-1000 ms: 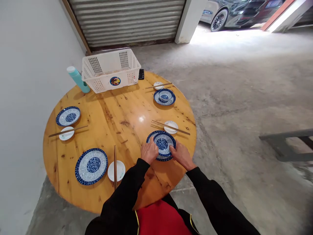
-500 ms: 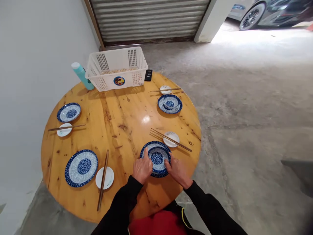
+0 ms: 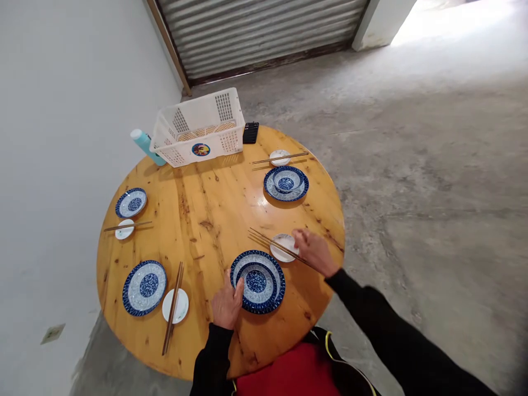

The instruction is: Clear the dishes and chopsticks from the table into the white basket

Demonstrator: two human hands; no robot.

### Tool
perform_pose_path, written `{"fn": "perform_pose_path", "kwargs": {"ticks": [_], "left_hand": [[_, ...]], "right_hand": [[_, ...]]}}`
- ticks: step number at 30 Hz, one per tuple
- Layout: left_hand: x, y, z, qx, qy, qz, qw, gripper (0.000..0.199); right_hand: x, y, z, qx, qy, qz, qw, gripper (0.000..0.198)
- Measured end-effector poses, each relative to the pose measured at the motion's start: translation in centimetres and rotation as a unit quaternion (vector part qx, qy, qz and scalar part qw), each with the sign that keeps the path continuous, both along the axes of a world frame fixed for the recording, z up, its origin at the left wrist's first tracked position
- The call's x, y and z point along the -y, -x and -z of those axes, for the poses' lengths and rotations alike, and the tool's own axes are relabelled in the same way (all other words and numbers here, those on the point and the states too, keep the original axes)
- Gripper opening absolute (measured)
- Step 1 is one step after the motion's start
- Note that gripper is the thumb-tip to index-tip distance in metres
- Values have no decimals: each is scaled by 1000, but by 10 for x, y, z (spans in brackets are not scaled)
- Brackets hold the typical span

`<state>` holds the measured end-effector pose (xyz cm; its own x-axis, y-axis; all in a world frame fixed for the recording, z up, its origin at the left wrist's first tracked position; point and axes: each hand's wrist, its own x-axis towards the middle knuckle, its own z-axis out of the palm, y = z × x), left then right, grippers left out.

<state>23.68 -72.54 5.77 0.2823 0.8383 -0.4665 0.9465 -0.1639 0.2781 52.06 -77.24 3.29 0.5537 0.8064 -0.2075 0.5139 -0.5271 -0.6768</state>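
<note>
On the near side of the round table, a blue-and-white plate (image 3: 256,256) holds a blue-and-white bowl (image 3: 256,281). My left hand (image 3: 227,302) grips the plate's left rim, thumb over the edge and fingers along the outside. Farther right, my right hand (image 3: 315,252) has its fingers curled together at the right rim of a small white dish (image 3: 282,245). A pair of brown chopsticks (image 3: 264,237) lies across that dish, and their right ends pass beneath my right hand. The undersides of both hands' fingers are hidden.
The wooden table (image 3: 210,236) also bears a white plastic basket (image 3: 177,157), a turquoise bottle (image 3: 146,146) and a black object (image 3: 251,132). Other settings include a left plate (image 3: 145,288), a far-left plate (image 3: 131,203) and a far-right plate (image 3: 268,190), with small dishes and chopsticks.
My right hand has left the plate and bowl and moved up and right to the small white dish. My left hand has shifted to the plate's left rim. The view has turned.
</note>
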Motion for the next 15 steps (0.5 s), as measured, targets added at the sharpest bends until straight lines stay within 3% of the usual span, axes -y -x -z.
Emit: {"fn": "perform_pose_path", "kwargs": {"ticks": [3, 6, 10, 15], "left_hand": [[15, 7, 8, 117, 61, -83, 988, 58], [34, 7, 18, 229, 148, -186, 944, 68], [55, -4, 30, 336, 185, -298, 874, 72], [64, -14, 42, 382, 185, -363, 830, 54]], "right_hand": [[-49, -68, -3, -83, -53, 128, 987, 19], [-95, -109, -3, -177, -82, 231, 953, 18], [-130, -123, 3, -202, -71, 258, 942, 21], [-139, -118, 7, -208, -75, 250, 943, 20]]}}
